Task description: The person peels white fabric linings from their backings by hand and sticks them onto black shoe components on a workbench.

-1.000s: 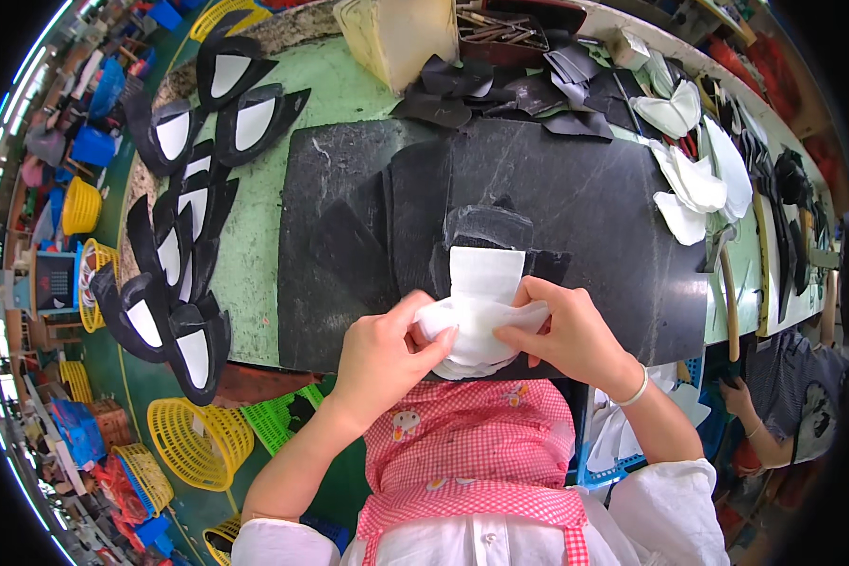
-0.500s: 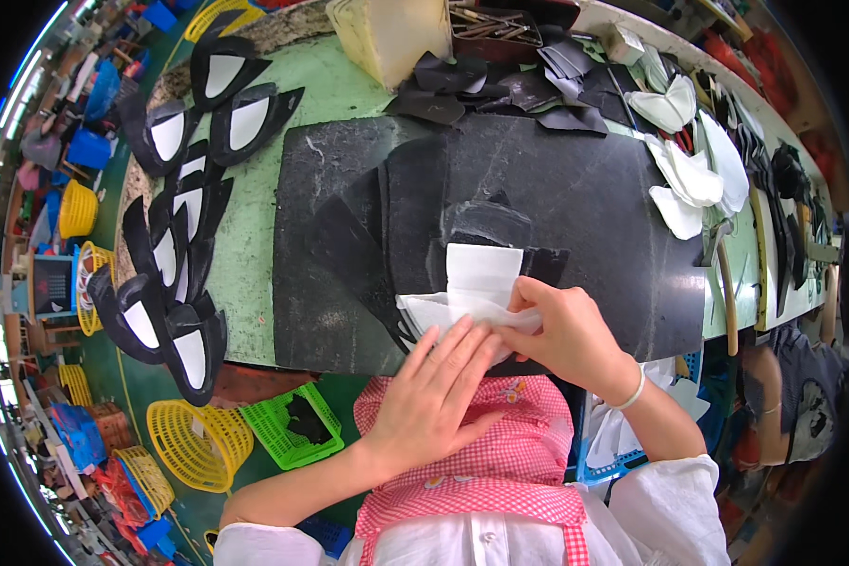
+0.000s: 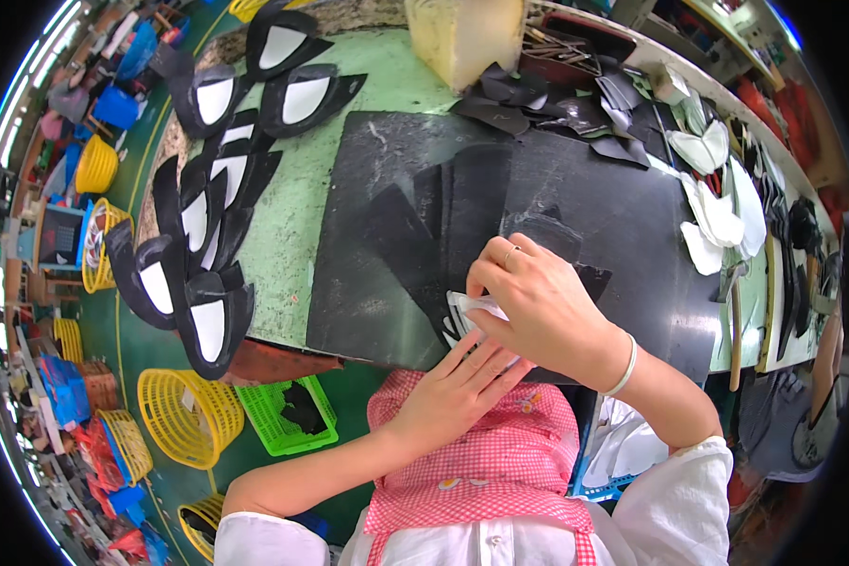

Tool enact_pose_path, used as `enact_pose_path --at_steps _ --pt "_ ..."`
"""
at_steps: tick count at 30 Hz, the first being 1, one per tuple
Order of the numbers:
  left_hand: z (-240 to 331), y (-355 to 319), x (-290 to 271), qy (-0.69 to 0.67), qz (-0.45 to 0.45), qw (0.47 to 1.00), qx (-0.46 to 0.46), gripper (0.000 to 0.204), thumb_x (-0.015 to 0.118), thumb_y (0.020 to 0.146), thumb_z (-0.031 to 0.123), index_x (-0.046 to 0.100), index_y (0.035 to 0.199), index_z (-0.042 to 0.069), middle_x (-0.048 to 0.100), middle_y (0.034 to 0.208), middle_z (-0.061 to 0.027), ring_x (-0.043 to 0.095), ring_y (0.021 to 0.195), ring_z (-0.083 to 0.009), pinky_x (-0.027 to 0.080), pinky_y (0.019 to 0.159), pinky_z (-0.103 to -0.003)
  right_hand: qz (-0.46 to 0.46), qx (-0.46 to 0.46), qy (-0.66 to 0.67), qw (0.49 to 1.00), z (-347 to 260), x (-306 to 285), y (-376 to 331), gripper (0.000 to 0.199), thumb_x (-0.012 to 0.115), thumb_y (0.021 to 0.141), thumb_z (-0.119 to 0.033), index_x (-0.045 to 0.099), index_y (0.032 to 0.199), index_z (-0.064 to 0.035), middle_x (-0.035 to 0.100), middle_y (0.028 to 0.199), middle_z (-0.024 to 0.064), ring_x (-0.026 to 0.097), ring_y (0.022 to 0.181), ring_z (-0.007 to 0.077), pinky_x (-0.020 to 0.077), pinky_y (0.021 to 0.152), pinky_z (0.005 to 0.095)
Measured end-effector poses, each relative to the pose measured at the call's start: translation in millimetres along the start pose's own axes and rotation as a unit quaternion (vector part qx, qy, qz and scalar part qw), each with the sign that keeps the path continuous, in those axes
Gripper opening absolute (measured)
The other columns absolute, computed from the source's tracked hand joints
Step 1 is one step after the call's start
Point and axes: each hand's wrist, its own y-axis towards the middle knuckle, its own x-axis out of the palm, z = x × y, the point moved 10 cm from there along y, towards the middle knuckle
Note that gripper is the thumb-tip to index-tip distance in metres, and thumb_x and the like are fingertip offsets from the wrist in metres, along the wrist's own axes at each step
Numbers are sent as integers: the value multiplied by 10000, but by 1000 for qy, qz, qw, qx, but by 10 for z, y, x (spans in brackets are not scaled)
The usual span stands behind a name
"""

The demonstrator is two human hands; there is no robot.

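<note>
In front of me a white sheet piece (image 3: 486, 307), curled at its far-left edge, lies mostly hidden under my hands. My right hand (image 3: 547, 302), a ring on one finger, is bent over it with the fingertips closed on its edge. The fingers of my left hand (image 3: 457, 382) lie stretched out flat against the near side of the piece, at the board's front edge. Beneath and beyond are flat black pieces (image 3: 408, 236), long and strap-like, on a large black board (image 3: 368, 151).
Black shoe-upper shapes with white inserts (image 3: 209, 330) lie along the left of the green table (image 3: 292, 226). Black scraps (image 3: 519, 94) and white cut pieces (image 3: 712, 212) sit at the back and right, near a hammer (image 3: 734, 321). Below left stand a yellow basket (image 3: 174, 429) and a green basket (image 3: 274, 439).
My right hand has moved up and leftward across the white piece, covering its formerly visible upright part. My left hand stays low against the near edge. The view has shifted, moving the table rightward.
</note>
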Motion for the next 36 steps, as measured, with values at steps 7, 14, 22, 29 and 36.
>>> enact_pose_path --at_steps 7,14,22,29,36 --pt "-11 -50 -39 -29 45 999 5 491 577 848 166 573 1337 117 490 1405 -132 412 1372 -305 308 1179 -503 -68 65 153 984 17 105 19 265 674 797 -68 541 1022 -21 628 886 133 643 774 285 520 704 381" --pt "-18 -43 -41 -29 26 999 0 541 522 885 201 501 1410 75 456 1471 -136 340 1438 -290 254 1211 -458 -162 -3 134 978 -105 167 1 225 689 799 -143 679 1007 -57 655 871 94 666 789 256 534 721 357" --pt "25 -96 46 -2 23 1000 18 413 566 860 231 630 1256 128 559 1342 -86 447 1345 -244 282 1181 -496 -40 -73 -101 991 -436 86 68 156 703 755 -221 607 761 -99 625 724 17 615 773 206 481 667 361" --pt "61 -32 -1 39 30 999 20 561 481 929 232 429 1464 70 382 1542 -110 289 1471 -264 191 1226 -469 9 33 1 999 -36 -31 216 102 680 781 -101 588 768 -58 649 673 62 642 616 253 509 637 357" --pt "21 0 -63 21 41 999 -4 574 520 928 243 424 1475 94 362 1560 -80 278 1478 -251 180 1223 -457 -69 111 149 980 180 115 300 159 695 811 -105 584 897 -30 686 738 93 686 677 244 534 667 313"
